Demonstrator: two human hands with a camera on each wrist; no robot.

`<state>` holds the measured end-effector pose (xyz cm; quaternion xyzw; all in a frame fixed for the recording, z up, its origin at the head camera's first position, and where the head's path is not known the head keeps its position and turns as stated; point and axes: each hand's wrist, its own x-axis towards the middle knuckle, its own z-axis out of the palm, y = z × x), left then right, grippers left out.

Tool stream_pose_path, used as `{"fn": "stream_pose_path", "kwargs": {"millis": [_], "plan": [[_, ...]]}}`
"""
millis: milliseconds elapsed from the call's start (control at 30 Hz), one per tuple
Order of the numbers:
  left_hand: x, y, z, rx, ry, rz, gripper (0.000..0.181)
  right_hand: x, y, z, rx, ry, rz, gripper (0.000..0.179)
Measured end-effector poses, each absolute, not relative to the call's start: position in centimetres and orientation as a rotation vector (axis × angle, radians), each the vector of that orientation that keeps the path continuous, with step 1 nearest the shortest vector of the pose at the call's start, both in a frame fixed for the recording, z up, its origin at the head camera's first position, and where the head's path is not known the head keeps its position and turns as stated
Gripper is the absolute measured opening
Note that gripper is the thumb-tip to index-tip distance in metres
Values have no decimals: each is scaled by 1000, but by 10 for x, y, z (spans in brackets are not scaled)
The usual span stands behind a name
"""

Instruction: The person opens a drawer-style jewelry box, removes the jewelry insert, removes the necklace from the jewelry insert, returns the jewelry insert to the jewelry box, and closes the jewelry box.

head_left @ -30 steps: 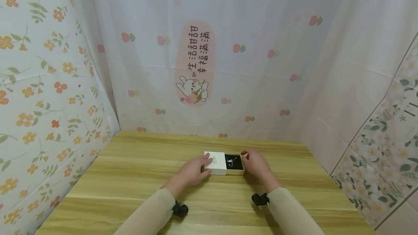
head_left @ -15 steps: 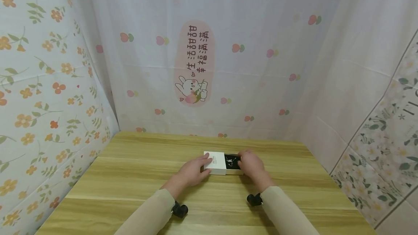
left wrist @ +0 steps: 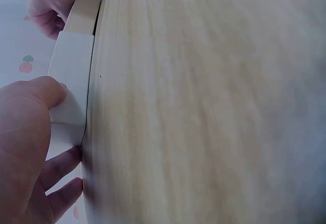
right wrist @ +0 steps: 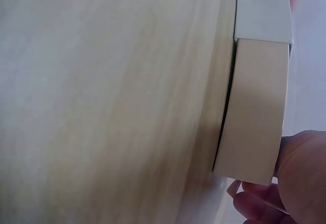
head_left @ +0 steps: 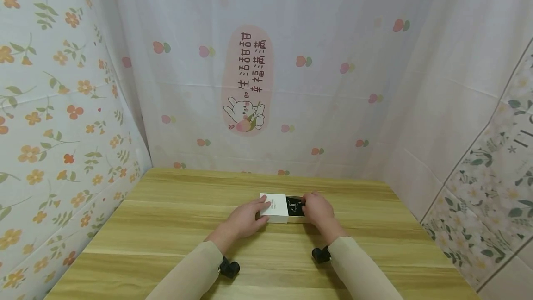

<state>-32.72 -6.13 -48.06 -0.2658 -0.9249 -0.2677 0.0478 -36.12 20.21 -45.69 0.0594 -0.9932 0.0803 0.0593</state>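
Observation:
A small white jewelry box [head_left: 276,207] lies flat on the wooden table, its beige drawer [right wrist: 257,109] pulled partway out to the right. Inside the drawer is a black pad [head_left: 293,206] bearing a thin silver piece of jewelry [head_left: 293,206], partly covered by my hand. My left hand [head_left: 246,218] grips the left end of the white sleeve, thumb against the near side in the left wrist view. My right hand [head_left: 318,209] is curled over the drawer's right end, its fingertips at the pad. In the right wrist view, fingers show beside the end wall; what lies between the fingertips is hidden.
The wooden table [head_left: 166,235] runs back to a white curtain [head_left: 333,105] with fruit prints. Floral cloth [head_left: 75,112] hangs on the left, and another patterned cloth [head_left: 495,189] on the right. A black wrist camera [head_left: 229,268] sits below each hand.
My right hand has moved left from the drawer's end over the pad, covering part of it. My left hand and the box have stayed in place.

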Motion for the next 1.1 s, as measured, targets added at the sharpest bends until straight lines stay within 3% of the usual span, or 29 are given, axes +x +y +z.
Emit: {"fn": "stream_pose_path", "kwargs": {"millis": [1100], "plan": [[-329,-62,-484,-812,-2825,-800,53,-357,203,-439,208,-2911,349,13]]}}
